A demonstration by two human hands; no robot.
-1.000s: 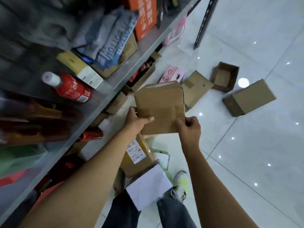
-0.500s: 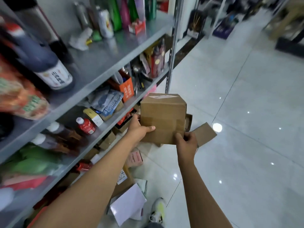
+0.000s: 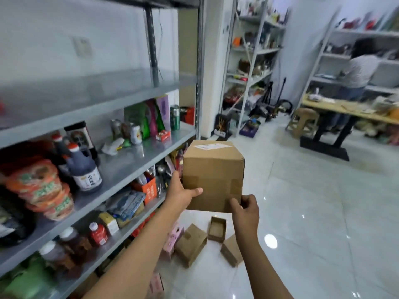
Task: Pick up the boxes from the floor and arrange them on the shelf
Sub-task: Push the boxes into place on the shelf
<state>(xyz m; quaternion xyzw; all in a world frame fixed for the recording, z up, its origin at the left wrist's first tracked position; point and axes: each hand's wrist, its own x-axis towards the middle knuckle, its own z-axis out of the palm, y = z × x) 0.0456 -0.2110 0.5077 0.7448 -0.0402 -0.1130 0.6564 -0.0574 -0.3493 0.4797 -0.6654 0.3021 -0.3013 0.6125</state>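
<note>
I hold a brown cardboard box (image 3: pixel 213 175) with a white label on top, in front of me at about the height of the middle shelf. My left hand (image 3: pixel 182 192) grips its lower left edge, thumb across the front face. My right hand (image 3: pixel 245 209) pinches its lower right corner. The grey metal shelf unit (image 3: pixel 121 169) runs along my left. On the floor below lie a closed brown box (image 3: pixel 191 244), a small open box (image 3: pixel 217 229), another brown box (image 3: pixel 232 250) and a pink box (image 3: pixel 170 240).
The middle shelf carries a dark sauce bottle (image 3: pixel 85 171), stacked noodle bowls (image 3: pixel 41 188), cans and packets. The top shelf board (image 3: pixel 86 104) is bare. More shelving (image 3: pixel 250 67) stands ahead. At the right are a stool (image 3: pixel 302 121), a wooden table (image 3: pixel 345 108) and a person (image 3: pixel 356 70).
Both hands have lifted the box from near the floor up to shelf height. My view has swung up from the floor to the shelves and the room.
</note>
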